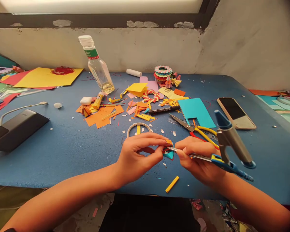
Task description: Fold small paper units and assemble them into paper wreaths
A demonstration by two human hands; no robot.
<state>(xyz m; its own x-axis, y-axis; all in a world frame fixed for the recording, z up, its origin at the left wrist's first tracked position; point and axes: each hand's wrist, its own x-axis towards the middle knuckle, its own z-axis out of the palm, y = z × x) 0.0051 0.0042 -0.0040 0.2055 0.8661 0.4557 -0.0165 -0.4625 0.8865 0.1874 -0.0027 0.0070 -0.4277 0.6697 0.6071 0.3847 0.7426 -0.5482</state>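
Between thumb and fingers, my left hand (pixel 140 154) pinches a small folded paper piece (pixel 168 154) in teal, orange and red. My right hand (pixel 200 158) is closed around a slim metal-tipped tool (pixel 203 157) with a blue and yellow handle end. Its tip touches the folded piece. Just behind my left hand lies a roll of tape (pixel 129 129), partly covered by the fingers. A yellow paper strip (pixel 172 184) rests near the table's front edge. Scissors (pixel 183 124) with yellow and red handles lie behind my right hand.
On the blue table (pixel 70 161) stand a tilted-looking bottle (pixel 99 69) and a ringed paper craft (pixel 162 75). Teal paper (pixel 195 111), a black marker (pixel 164 110), orange scraps (pixel 102 116), a phone (pixel 236 112) and a black device (pixel 18 129) lie around.
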